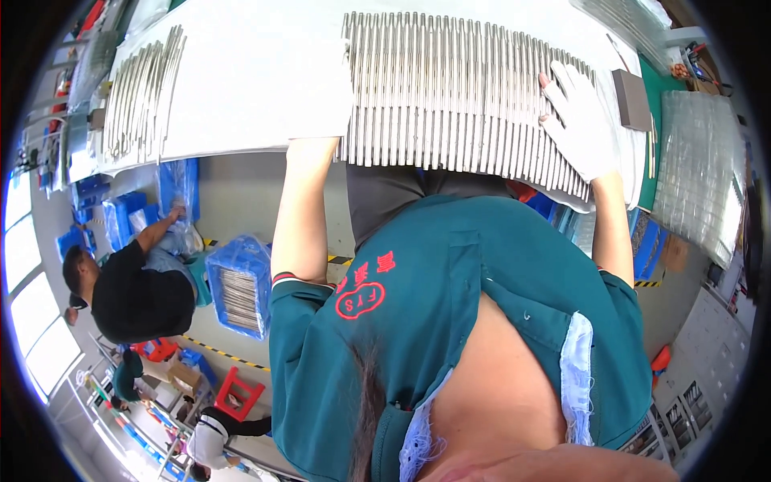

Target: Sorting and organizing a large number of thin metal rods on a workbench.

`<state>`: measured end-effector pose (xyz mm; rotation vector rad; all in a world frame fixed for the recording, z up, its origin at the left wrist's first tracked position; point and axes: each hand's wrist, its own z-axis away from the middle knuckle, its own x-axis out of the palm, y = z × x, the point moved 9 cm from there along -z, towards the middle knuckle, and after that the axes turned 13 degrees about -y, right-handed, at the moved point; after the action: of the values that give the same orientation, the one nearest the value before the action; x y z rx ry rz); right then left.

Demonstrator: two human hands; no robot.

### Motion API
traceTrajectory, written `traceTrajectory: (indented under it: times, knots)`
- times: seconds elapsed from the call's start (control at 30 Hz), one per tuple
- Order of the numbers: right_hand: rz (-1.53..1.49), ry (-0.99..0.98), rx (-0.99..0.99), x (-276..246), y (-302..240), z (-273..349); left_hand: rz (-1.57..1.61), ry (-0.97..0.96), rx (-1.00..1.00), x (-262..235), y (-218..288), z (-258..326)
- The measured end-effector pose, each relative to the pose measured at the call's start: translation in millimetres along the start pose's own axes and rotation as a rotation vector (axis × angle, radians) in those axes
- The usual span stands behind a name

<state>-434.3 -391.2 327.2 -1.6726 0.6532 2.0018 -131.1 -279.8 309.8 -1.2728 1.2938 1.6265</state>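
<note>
A long row of slim silvery metal rods (434,88) lies side by side on a white-covered table (241,72). My right hand (580,124), in a white glove with some fingertips bare, rests over the right end of the row with its fingers spread. At the row's left edge is my left hand (320,108), also white-gloved. Its glove blends into the bright table cover, so its fingers cannot be made out. A dark grey block (632,100) sits just right of the rods, beyond my right hand.
More loose rods (144,96) lie at the table's left end. Clear plastic packaging (699,169) is at the far right. Left of me, a blue plastic-lined crate (239,287) holds rods. A co-worker in black (144,293) sits by blue bins, and a red stool (238,395) stands behind.
</note>
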Motion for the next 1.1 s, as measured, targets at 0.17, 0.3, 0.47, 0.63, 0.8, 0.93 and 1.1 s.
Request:
traceTrajectory:
  times: [0.17,0.3,0.47,0.63,0.8,0.93,1.1]
  knots:
    - [0.004,0.011,-0.05,-3,-18,-13,-0.004,-0.064,-0.056,3,1,-4]
    - [-0.028,0.017,-0.123,-3,-40,-14,0.012,-0.065,-0.079,-13,4,8]
    - [-0.227,0.022,-0.297,-2,-87,9,0.331,0.126,0.022,-13,-28,58]
    - [-0.2,-0.096,-0.184,2,-104,10,0.157,0.249,-0.002,-28,-50,92]
    - [-0.214,-0.078,-0.135,2,-108,5,-0.065,0.164,0.138,-34,-14,93]
    - [-0.192,-0.028,-0.127,0,-110,2,-0.07,0.021,0.176,-18,8,83]
    - [-0.21,-0.033,-0.118,-4,-109,-1,0.055,-0.036,0.198,-18,13,69]
